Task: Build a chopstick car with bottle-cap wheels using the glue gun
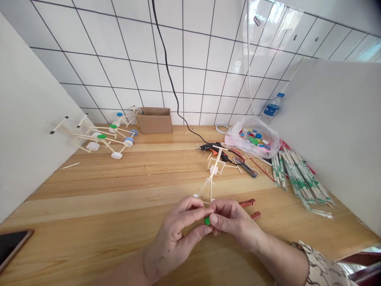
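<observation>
My left hand (pixel 175 234) and my right hand (pixel 230 220) meet low over the wooden table (pixel 104 198), fingers pinched together on a small green bottle cap (pixel 207 221). Both hands are closed around it. Just beyond the fingertips lies a frame of thin wooden sticks (pixel 212 174) with a white cap on it, reaching back toward a black glue gun (pixel 212 147). Red-handled pliers (pixel 248 208) lie partly hidden behind my right hand.
Several finished stick cars with cap wheels (pixel 102 137) rest at the back left by a cardboard box (pixel 154 120). At the right are a plastic bag of coloured caps (pixel 256 137), wrapped chopsticks (pixel 300 178), scissors (pixel 245 166) and a water bottle (pixel 272 106). A phone (pixel 12 246) lies at the left edge.
</observation>
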`<state>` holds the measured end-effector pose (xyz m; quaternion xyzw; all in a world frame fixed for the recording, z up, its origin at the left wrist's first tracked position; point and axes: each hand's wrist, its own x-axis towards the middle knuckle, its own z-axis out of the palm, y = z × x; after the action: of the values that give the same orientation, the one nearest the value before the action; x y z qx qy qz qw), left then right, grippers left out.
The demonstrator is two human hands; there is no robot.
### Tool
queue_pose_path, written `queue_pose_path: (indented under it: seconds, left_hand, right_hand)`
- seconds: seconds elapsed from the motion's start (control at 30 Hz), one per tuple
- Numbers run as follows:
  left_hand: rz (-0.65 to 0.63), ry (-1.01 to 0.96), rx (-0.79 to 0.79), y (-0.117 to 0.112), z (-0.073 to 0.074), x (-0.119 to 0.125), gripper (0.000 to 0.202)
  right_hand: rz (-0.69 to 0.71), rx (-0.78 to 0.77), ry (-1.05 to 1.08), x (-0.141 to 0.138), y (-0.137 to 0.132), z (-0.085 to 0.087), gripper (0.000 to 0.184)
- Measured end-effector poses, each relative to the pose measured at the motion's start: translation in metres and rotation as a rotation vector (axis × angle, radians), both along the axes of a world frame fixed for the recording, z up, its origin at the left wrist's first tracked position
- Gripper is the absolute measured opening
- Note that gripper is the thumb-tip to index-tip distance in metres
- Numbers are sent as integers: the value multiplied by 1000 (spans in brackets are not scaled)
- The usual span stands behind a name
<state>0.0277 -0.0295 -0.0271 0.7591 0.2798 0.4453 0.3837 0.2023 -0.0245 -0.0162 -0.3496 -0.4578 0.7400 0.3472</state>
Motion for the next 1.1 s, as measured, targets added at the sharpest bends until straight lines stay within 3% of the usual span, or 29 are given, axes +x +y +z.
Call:
queue_pose_path:
  seconds: [0.1, 0.23, 0.37, 0.53, 0.63, 0.9, 1.1]
  left_hand:
    - [-33, -43, -28, 0, 2, -1, 28]
    - [112, -43, 30, 0, 3, 1, 14]
    - [201, -23, 112, 1, 2, 3, 12]
    - [64, 17, 55, 1, 2, 1, 35]
    - [-24, -12, 62, 1, 1, -1, 35]
    - [156, -12, 60, 1, 5, 4, 5]
    - [51, -5, 40, 1, 3, 1, 29]
  right_hand:
    - [39, 1, -10, 2, 1, -3, 30]
    - [13, 15, -15, 2, 2, -6, 32]
    - [14, 16, -63, 1, 1, -3, 31]
    - [24, -10, -59, 2, 2, -1, 30]
    - [49, -11, -35, 3, 3, -2, 30]
    - [64, -25, -32, 1, 1, -4, 33]
    - [75, -29, -28, 3, 3, 0, 30]
